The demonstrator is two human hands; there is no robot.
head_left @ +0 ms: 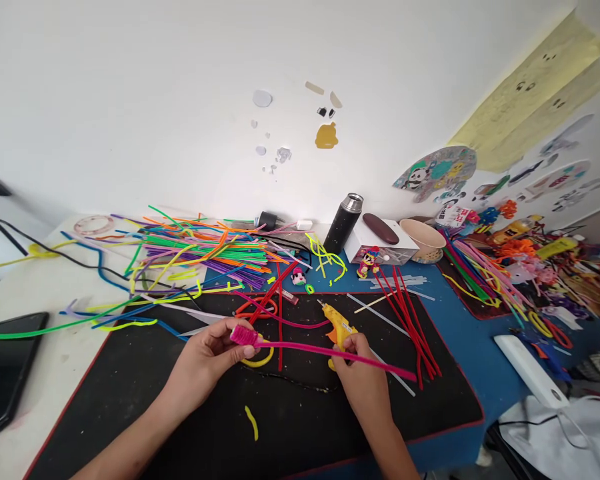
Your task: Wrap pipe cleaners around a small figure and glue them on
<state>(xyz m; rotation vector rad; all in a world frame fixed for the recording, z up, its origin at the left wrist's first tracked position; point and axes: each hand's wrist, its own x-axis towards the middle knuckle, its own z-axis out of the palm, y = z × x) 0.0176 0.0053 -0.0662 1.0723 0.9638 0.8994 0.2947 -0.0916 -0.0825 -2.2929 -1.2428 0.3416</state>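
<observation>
My left hand (pixel 211 357) is closed on the coiled end of a pink pipe cleaner (pixel 300 348), with a yellow curved piece under the fingers. The straight part of the pink pipe cleaner runs right across the black mat (pixel 130 393). My right hand (pixel 363 373) pinches that stem further along, right in front of a yellow glue gun (pixel 337 325) lying on the mat. A short yellow scrap (pixel 251 422) lies near the mat's front.
A big heap of coloured pipe cleaners (pixel 195 257) covers the left back. Red stems (pixel 410 320) lie right of the glue gun. A black flask (pixel 343 223), white box (pixel 380 247) and bowl (pixel 423 239) stand behind. A dark tablet (pixel 5 367) sits far left.
</observation>
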